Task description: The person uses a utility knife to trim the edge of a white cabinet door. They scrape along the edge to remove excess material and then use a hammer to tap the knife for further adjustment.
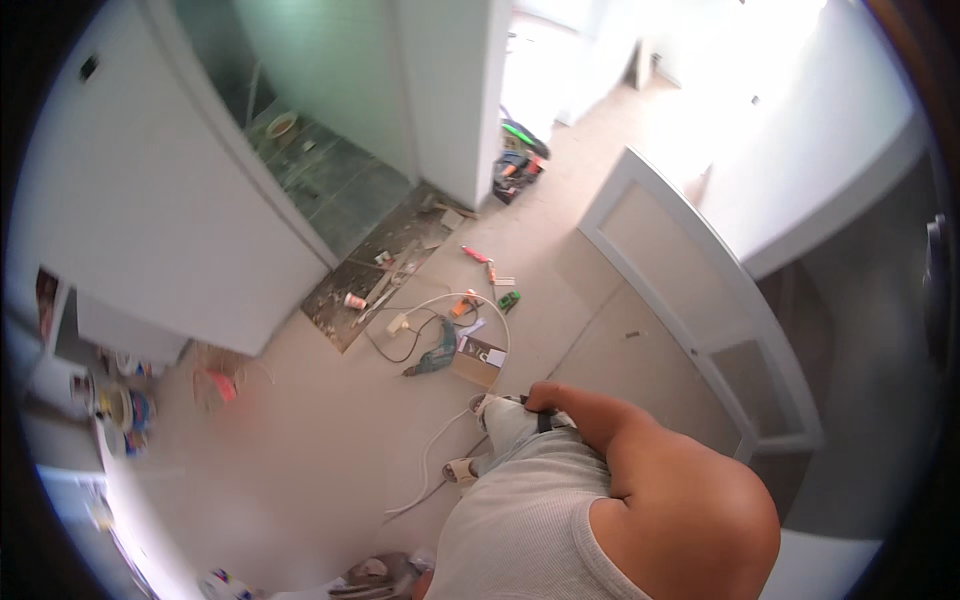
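My right arm bends down along my side, and my right hand (540, 398) is at the front of my light trousers (512, 425), beside a dark strap or belt (545, 422). Its fingers are mostly hidden, so whether it holds anything is unclear. My left hand is out of view; only a bit of skin shows at the lower edge. On the floor ahead of my feet lies a green-blue power drill (437, 350) next to an open cardboard box (478, 362). A white cable (425, 460) curves around them. Close by are a green tool (509, 300), an orange tool (464, 303) and a red-handled tool (474, 255).
A white framed door (690, 330) stands at the right. Ahead left, a strip of rubble and wood scraps (385, 270) edges the doorway of a dark-tiled room (345, 195). A pile of tools (518, 175) sits by the wall corner. Buckets (125, 410) stand far left.
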{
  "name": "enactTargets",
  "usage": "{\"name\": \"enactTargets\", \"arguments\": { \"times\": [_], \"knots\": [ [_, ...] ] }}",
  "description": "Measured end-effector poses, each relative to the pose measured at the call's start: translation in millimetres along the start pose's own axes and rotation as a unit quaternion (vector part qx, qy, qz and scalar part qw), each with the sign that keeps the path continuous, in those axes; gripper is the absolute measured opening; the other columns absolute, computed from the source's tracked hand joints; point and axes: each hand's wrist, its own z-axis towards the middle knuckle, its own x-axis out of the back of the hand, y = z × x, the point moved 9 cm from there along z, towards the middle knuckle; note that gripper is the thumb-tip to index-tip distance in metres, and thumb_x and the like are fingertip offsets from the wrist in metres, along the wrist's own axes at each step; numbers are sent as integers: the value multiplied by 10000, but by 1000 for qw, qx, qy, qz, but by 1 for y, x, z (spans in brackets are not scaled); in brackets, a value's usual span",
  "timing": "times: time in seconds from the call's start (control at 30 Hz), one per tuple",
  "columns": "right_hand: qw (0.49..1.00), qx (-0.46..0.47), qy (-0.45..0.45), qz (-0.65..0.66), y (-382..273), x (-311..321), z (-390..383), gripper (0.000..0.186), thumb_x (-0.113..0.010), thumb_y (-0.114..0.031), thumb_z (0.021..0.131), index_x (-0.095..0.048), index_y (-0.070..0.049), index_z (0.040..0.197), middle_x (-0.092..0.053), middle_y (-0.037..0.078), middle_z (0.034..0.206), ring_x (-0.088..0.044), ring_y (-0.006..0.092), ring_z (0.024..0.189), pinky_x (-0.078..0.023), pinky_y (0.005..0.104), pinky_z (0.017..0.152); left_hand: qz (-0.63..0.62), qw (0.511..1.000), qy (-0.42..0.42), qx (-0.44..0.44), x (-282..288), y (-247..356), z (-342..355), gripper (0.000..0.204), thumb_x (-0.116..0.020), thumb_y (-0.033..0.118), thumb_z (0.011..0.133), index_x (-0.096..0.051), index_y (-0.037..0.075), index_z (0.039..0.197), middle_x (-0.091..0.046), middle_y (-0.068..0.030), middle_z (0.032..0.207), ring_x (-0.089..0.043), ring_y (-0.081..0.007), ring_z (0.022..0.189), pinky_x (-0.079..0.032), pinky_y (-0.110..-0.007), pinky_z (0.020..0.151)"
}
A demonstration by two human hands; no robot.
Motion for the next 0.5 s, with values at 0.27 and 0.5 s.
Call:
{"name": "enactTargets", "arguments": {
  "times": [0.27,0.5],
  "knots": [
    [987,47,36,153,152,-146,81,510,-615,-313,857,-700,-5,1254,-692,224,1237,-718,387,1050,-625,529,814,139,982,-74,-107,-50,196,29,648,-579,346,1031,-352,19,1543,-398,-238,1575,-471,-419,1390,-428,-557,1104],
    [945,-26,-14,327,171,-110,-14,497,-623,-306,840,-706,21,1204,-719,237,1130,-726,355,980,-624,515,798,301,921,-185,-163,-286,241,-32,608,-582,333,1037,-399,12,1520,-466,-245,1534,-526,-401,1358,-465,-514,1081]
  ]
}}
